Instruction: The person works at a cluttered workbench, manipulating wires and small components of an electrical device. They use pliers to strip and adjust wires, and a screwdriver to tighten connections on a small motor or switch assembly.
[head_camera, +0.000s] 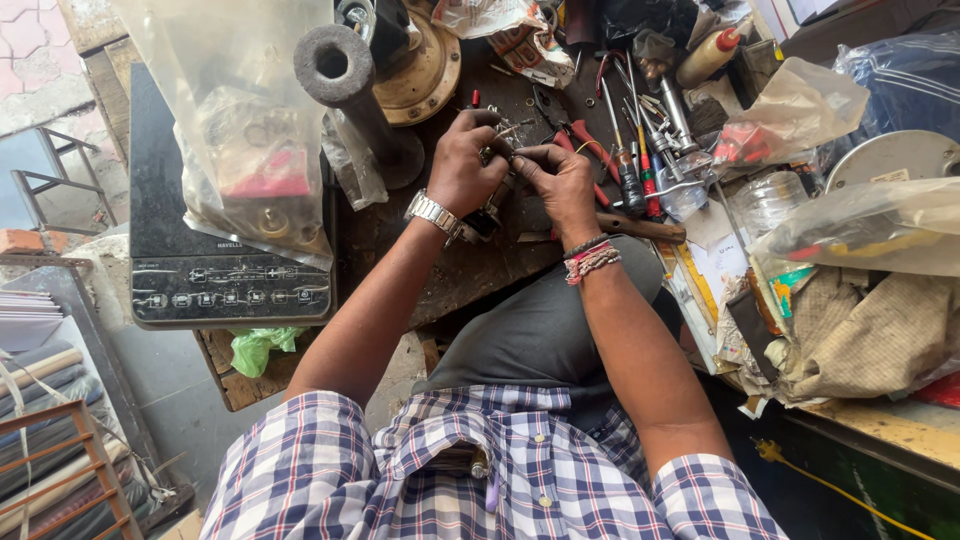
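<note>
My left hand (463, 165), with a metal watch on its wrist, and my right hand (563, 185), with thread bands on its wrist, meet over a dark, cluttered workbench (470, 270). Both grip one small metal part (503, 150) with thin wires sticking out of it, held between the fingertips. The fingers hide most of the part. Red-handled pliers (585, 140) lie just beyond my right hand.
A black induction cooktop (215, 265) lies at left under a clear plastic bag (245, 120). A grey cylinder on a stand (350, 90) and a brass disc (425, 70) stand ahead. Screwdrivers (630, 165), a glue bottle (708, 55), bags and cloth (870, 330) crowd the right.
</note>
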